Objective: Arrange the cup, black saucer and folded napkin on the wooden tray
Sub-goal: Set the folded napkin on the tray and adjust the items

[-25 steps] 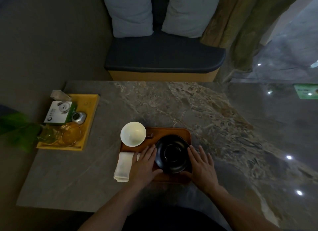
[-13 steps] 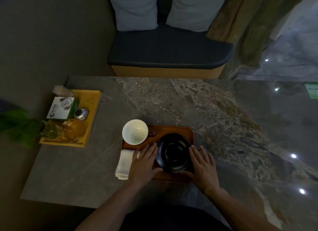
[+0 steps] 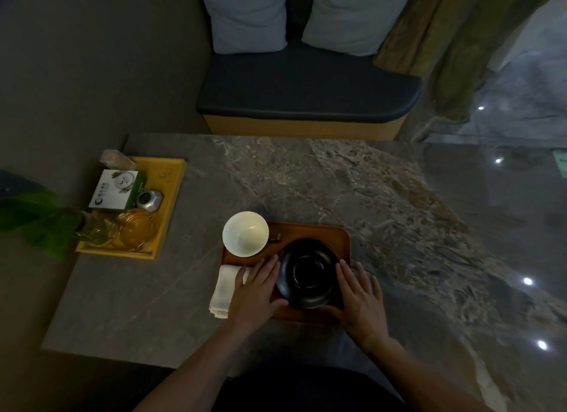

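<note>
A brown wooden tray [image 3: 316, 232] lies on the marble table near me. The black saucer [image 3: 307, 273] sits on its right half. My left hand [image 3: 257, 292] and my right hand [image 3: 359, 298] lie flat with straight fingers on either side of the saucer, thumbs at its near rim. The white cup [image 3: 245, 233] stands at the tray's far left corner, overhanging the edge. A folded white napkin [image 3: 223, 289] lies at the tray's left edge, partly under my left hand.
A yellow tray [image 3: 171, 193] at the table's left holds a white-green box [image 3: 115, 190], a metal object [image 3: 149, 200] and glassware [image 3: 135, 229]. Green leaves [image 3: 36, 218] hang beside it. A cushioned bench [image 3: 306, 92] stands behind the table.
Both hands stay beside the saucer; the view has shifted slightly, and nothing on the tray has visibly moved.
</note>
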